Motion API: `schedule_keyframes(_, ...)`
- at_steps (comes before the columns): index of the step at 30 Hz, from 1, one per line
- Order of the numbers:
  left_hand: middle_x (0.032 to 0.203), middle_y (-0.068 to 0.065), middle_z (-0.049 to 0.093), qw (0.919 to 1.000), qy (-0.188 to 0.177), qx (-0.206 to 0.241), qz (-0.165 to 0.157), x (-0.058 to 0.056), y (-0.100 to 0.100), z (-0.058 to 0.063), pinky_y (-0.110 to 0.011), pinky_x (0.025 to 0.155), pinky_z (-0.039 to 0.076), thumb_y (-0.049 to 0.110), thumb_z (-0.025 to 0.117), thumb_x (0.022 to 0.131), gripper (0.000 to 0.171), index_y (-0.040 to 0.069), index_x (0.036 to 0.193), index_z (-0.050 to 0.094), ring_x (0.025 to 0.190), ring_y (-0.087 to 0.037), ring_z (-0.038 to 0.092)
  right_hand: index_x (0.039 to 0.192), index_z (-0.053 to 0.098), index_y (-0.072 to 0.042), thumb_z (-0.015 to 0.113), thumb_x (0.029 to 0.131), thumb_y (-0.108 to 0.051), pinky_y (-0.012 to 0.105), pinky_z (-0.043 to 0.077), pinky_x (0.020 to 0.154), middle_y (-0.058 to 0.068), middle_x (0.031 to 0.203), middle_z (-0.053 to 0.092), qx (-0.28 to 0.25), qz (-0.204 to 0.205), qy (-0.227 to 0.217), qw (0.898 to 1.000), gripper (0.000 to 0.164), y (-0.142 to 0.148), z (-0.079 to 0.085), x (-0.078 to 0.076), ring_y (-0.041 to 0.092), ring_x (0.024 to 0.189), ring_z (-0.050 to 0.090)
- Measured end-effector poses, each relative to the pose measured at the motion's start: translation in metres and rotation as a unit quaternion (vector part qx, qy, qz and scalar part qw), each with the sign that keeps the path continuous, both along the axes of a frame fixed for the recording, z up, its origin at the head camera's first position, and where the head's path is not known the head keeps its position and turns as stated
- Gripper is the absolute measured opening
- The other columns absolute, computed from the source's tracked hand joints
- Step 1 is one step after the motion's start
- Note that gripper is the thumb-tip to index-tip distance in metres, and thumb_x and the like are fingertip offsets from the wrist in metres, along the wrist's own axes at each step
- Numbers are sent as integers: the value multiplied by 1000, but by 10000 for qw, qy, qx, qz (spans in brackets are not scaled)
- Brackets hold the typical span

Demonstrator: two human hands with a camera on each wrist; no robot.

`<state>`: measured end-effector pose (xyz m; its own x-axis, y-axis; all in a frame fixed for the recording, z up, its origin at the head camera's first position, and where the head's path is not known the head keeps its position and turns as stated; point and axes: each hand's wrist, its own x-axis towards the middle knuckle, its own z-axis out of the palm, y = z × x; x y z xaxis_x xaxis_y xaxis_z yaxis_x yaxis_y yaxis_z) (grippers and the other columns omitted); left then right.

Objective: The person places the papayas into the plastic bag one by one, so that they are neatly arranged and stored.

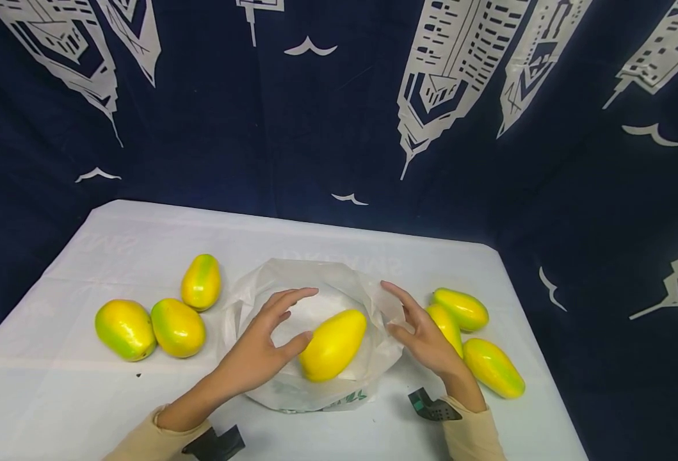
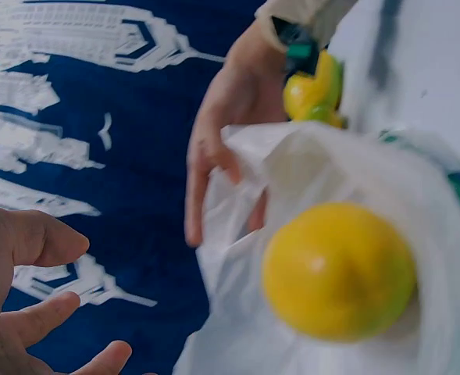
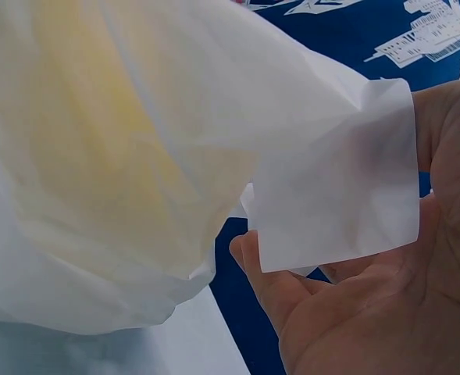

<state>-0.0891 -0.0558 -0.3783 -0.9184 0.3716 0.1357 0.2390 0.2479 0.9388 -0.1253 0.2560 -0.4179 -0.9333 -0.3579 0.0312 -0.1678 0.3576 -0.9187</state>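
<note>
A white plastic bag [image 1: 283, 397] lies wide open on the table, with a yellow mango [image 1: 335, 346] in its mouth. My left hand [image 1: 260, 352] hovers over the bag's left side, fingers spread and holding nothing; its thumb overlaps the mango in the head view. At the right rim, my right hand [image 1: 427, 336] touches the bag, its fingers extended and its thumb apart from them. The right wrist view shows a bag flap [image 3: 339, 187] draped across that hand, hiding part of the thumb and fingers. Through the bag's wall there, the mango shows as a yellow blur.
Left of the bag sit three yellow-green mangoes [image 1: 178, 328]. Three more mangoes [image 1: 494, 368] lie to the right, one partly behind my right hand. A white cloth covers the table [image 1: 56, 384]. Behind it hangs a dark blue curtain [image 1: 327, 128] printed with white buildings.
</note>
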Motion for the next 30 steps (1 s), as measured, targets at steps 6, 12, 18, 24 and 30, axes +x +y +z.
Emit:
schedule_keyframes(6, 152, -2, 41, 9994, 140, 91, 312, -2, -25, 14, -53, 119, 33, 5, 67, 94, 62, 26, 148, 45, 146, -27, 35, 156, 34, -23, 57, 95, 1, 73, 11, 116, 8, 166, 22, 15, -1, 23, 10000, 69, 0, 1, 0, 41, 154, 10)
schedule_keyframes(12, 153, -1, 42, 9966, 263, 135, 772, 3, -53, 21, -28, 118, 34, 7, 64, 97, 57, 20, 149, 45, 144, -22, 35, 156, 34, -22, 57, 95, 1, 73, 9, 116, 7, 166, 23, 14, -21, 30, 10000, 69, 0, 2, 1, 41, 154, 9)
schedule_keyframes(18, 152, -1, 44, 9901, 447, 39, 1327, 10, -84, 24, -5, 105, 34, 8, 64, 98, 57, 22, 149, 45, 136, -8, 38, 156, 35, -22, 57, 95, 1, 74, 8, 116, 9, 166, 23, 26, -40, 24, 10000, 69, -1, 2, 1, 41, 154, 9)
schedule_keyframes(24, 152, -6, 43, 9788, 505, -298, 1963, 11, -119, 20, -2, 100, 37, 10, 64, 98, 59, 22, 152, 42, 132, -7, 38, 156, 35, -23, 57, 95, 2, 74, 8, 116, 8, 166, 22, 69, -74, -49, 9999, 69, -3, 1, 1, 41, 154, 9)
schedule_keyframes(30, 158, -10, 34, 9615, 530, -746, 2593, 11, -156, 10, 3, 99, 29, 13, 62, 100, 59, 23, 154, 41, 141, -19, 31, 155, 35, -22, 57, 95, 0, 74, 8, 116, 7, 166, 23, 29, -47, -22, 10000, 68, -3, 2, 2, 40, 154, 8)
